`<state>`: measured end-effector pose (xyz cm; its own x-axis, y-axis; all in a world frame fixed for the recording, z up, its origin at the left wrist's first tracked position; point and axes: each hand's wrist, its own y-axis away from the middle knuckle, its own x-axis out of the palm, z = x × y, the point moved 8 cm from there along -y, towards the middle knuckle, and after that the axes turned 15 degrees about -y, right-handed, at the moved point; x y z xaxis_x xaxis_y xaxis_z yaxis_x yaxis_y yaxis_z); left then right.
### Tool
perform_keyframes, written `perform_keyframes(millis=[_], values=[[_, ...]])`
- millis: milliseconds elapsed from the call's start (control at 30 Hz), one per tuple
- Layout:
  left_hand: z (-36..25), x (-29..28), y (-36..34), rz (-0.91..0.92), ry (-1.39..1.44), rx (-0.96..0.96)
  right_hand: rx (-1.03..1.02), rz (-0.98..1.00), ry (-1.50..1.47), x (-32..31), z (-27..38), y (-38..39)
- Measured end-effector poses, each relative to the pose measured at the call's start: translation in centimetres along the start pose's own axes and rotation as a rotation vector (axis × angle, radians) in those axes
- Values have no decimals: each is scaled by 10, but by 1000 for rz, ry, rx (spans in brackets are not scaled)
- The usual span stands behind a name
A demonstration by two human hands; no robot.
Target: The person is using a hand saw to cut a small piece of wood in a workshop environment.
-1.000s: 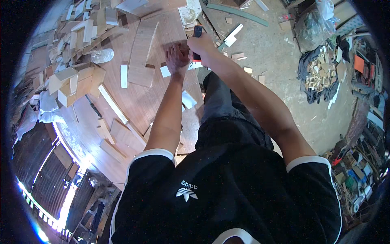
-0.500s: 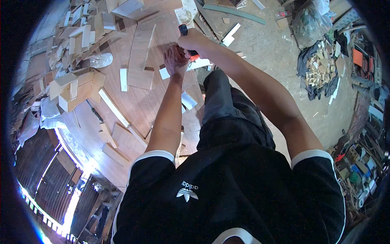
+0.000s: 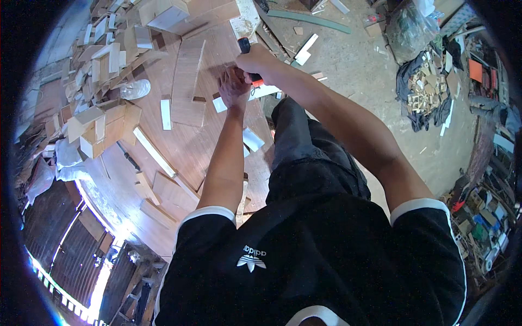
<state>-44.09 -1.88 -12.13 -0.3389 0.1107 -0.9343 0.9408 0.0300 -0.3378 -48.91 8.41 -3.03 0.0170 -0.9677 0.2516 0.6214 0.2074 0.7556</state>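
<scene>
My right hand [image 3: 258, 61] is wrapped around a black and orange hand tool [image 3: 244, 45]. Its black end sticks out above the fist and an orange part shows below, while its exact kind is hidden by the grip. Close beside it, my left hand [image 3: 235, 88] lies with fingers stretched out, pressing down near a white-faced wooden strip [image 3: 219, 105]. That strip runs under both hands toward the edge of the wooden work surface [image 3: 217, 51]. What the tool's lower end touches cannot be made out.
Left of my hands lie a long board [image 3: 186, 81] and a short white strip [image 3: 166, 114]. Farther left are a plastic bottle [image 3: 136, 89], a wooden box [image 3: 122, 122] and piled wood pieces [image 3: 103, 60]. On the floor at right sit a sack of offcuts [image 3: 427, 89] and a plastic bag [image 3: 408, 35].
The whole view has shifted slightly. Both hands stay at nearly the same spot, the right still holding the tool and the left still laid out beside it.
</scene>
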Motion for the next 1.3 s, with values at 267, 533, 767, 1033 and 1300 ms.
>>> perform_keyframes(millis=[267, 533, 767, 1033, 1300], values=[[-3, 5, -2, 55, 48, -34, 63, -68, -137, -7, -11, -6], [-5, 13, -2, 100, 41, -13, 12, -158, -402, -27, -30, -7], [-6, 6, -7, 94, 98, -59, -116, 115, -60, -30, 10, 45], [-11, -9, -10, 105, 60, -106, -311, 14, 88, -100, 18, 82], [-23, -14, -14, 26, 82, -111, -491, -139, 590, -149, -89, -19]])
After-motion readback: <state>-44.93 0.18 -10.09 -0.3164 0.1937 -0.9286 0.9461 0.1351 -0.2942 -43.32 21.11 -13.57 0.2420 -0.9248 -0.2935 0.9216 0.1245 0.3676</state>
